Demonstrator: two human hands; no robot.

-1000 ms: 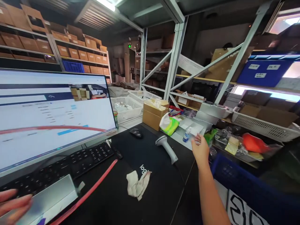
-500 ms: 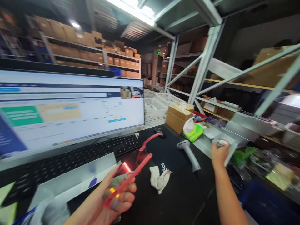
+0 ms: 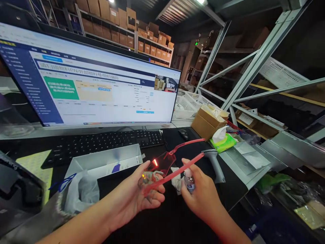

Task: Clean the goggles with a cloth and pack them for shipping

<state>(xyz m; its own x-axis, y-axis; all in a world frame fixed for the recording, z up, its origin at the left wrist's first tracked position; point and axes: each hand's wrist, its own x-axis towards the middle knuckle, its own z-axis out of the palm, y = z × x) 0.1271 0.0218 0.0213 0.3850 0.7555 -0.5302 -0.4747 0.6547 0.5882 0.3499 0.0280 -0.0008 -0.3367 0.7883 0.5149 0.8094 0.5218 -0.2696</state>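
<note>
Black desk (image 3: 162,225) beneath pink glasses (image 3: 165,165), temples (image 3: 190,142) pointing away rightward.

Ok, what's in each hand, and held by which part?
The left hand holds the pink-armed glasses by the near lens end; the right hand grips a small bottle around its body and top.

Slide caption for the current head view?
Left hand holding red glasses, right hand holding a small bottle, in front of a lit monitor.
</note>
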